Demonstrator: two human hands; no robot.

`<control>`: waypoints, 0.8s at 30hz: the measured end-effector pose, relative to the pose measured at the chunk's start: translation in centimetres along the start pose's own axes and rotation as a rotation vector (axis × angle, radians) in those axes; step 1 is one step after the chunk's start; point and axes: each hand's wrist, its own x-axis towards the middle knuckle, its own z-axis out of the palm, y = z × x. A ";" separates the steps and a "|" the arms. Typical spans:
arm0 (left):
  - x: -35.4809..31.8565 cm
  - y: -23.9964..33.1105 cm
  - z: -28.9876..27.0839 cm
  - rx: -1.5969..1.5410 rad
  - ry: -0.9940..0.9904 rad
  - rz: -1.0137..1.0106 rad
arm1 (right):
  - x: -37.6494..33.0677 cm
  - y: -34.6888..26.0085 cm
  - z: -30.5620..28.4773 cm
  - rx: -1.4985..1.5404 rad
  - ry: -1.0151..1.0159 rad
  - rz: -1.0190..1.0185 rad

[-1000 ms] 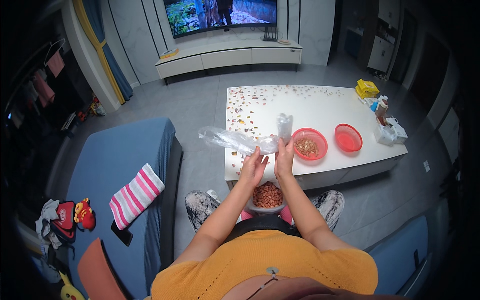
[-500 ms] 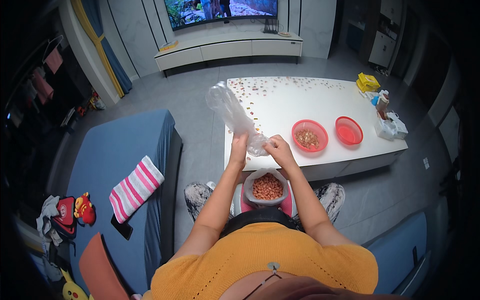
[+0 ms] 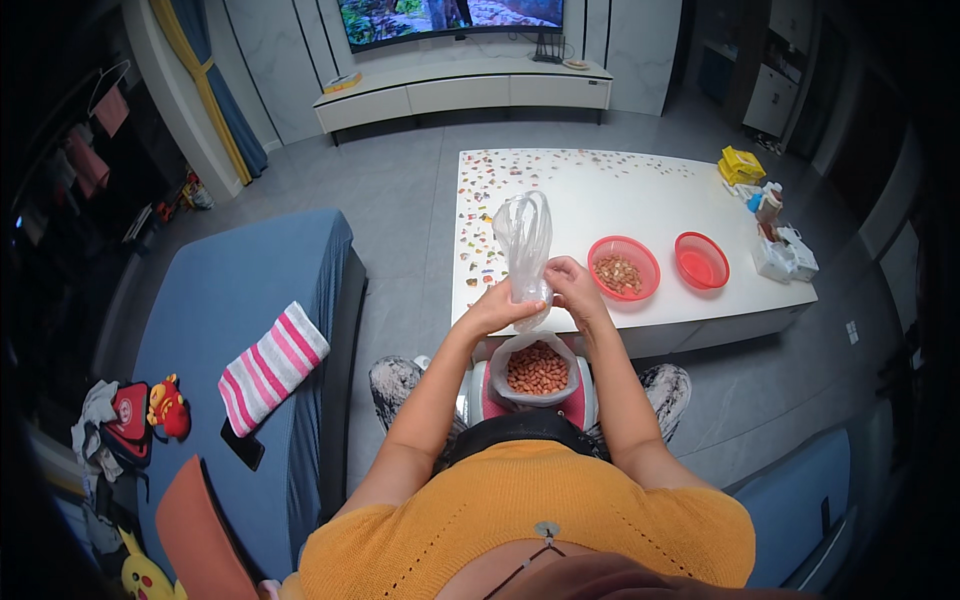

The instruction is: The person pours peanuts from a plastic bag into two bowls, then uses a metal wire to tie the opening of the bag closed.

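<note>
A clear, crumpled plastic bag [image 3: 526, 235] stands up over the near edge of the white table. Its lower part is closed in my left hand [image 3: 497, 310], thumb across the front. From the right, my right hand [image 3: 577, 290] has its fingers bent and pinched against the bag's side, partly hidden by the back of the hand. Just below both hands, a whitish open bag [image 3: 494, 373] sits between my legs on something pink and white. Reddish-brown peanuts [image 3: 538, 370] fill it.
On the table [image 3: 560, 215], a red basket [image 3: 650, 265] holds pale brown pieces, beside a red bowl [image 3: 702, 262]. Bottles and white packages [image 3: 785, 255] stand at its right end, near a yellow pack [image 3: 740, 165]. Left is a blue daybed [image 3: 250, 270] with a striped towel [image 3: 275, 370] and a phone [image 3: 243, 445].
The plastic bag has swung from leaning left to nearly upright and come closer. My left hand has turned, thumb now across it; my right hand has shifted up and right.
</note>
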 end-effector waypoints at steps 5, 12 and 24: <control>0.3 -2.4 0.6 0.065 0.016 0.035 | -0.1 0.1 -0.2 0.019 -0.073 -0.154; -0.2 -0.1 -0.3 -0.267 0.233 -0.171 | -1.0 -4.4 0.1 -0.954 0.130 -0.945; -1.2 0.9 -0.2 -0.381 -0.309 -0.110 | -0.3 -5.9 1.3 -1.344 -0.134 -1.192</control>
